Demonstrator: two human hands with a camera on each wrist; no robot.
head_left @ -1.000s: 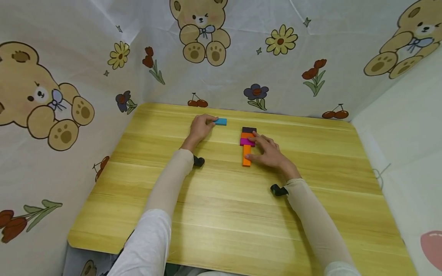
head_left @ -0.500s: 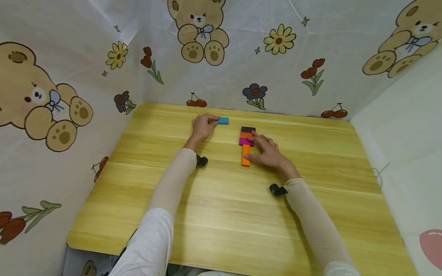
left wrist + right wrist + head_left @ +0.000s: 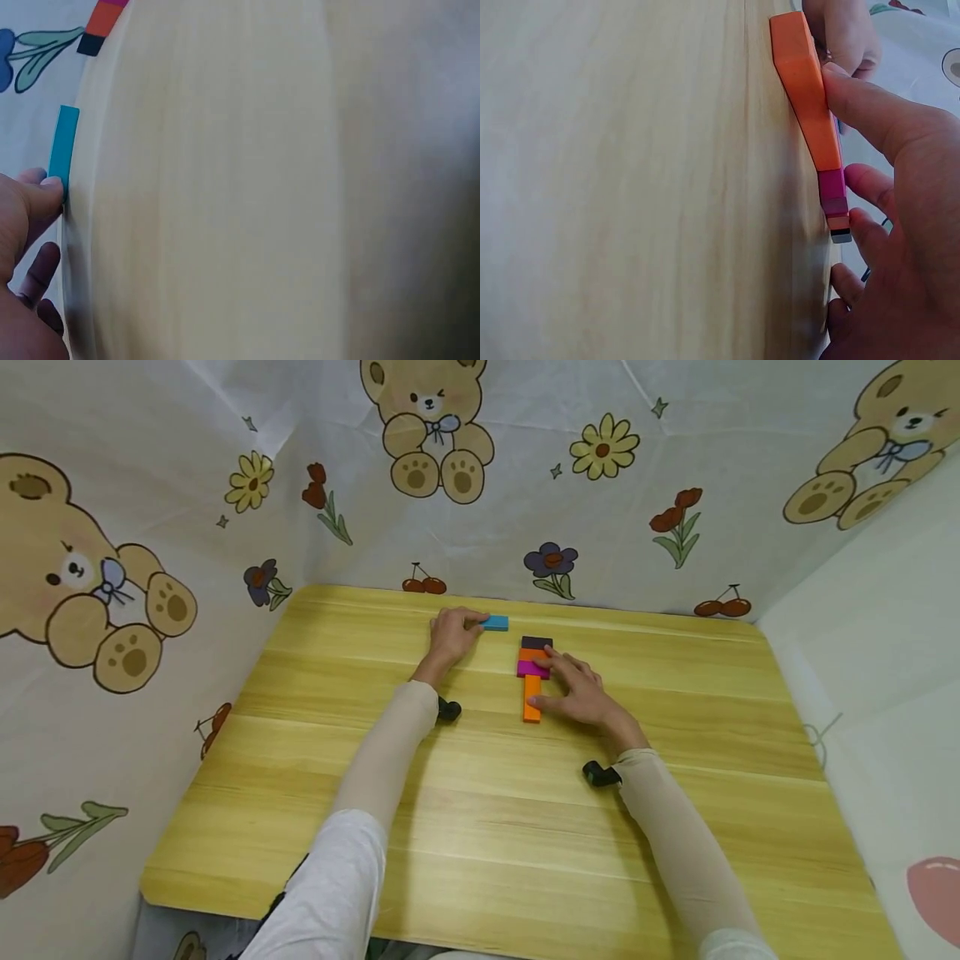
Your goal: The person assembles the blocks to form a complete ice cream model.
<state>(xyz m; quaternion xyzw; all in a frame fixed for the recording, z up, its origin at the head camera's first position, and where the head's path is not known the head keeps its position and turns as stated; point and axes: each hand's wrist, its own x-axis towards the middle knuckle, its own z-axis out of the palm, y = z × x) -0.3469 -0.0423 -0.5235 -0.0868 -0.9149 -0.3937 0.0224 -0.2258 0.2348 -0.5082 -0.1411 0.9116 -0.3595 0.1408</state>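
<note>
In the head view my left hand (image 3: 454,635) pinches one end of a flat blue block (image 3: 495,623) between thumb and fingers near the table's back edge. The left wrist view shows the same blue block (image 3: 64,142) jutting out past the thumb. My right hand (image 3: 583,695) rests against a row of blocks with thumb and fingers spread. Its thumb touches a long orange block (image 3: 802,90) pointing toward me. Its fingertips lie on a magenta block (image 3: 529,669) set crosswise at the far end. Behind that come another orange block (image 3: 531,654) and a dark block (image 3: 537,642).
The wooden table (image 3: 480,827) has rounded corners and stands against a hanging cloth (image 3: 510,460) printed with bears and flowers. A black wrist-camera piece (image 3: 448,710) sits at the left wrist, and a similar black piece (image 3: 600,774) at the right one.
My left hand has moved to the right with the blue block, bringing it nearer the row. The right hand stays in place on its blocks.
</note>
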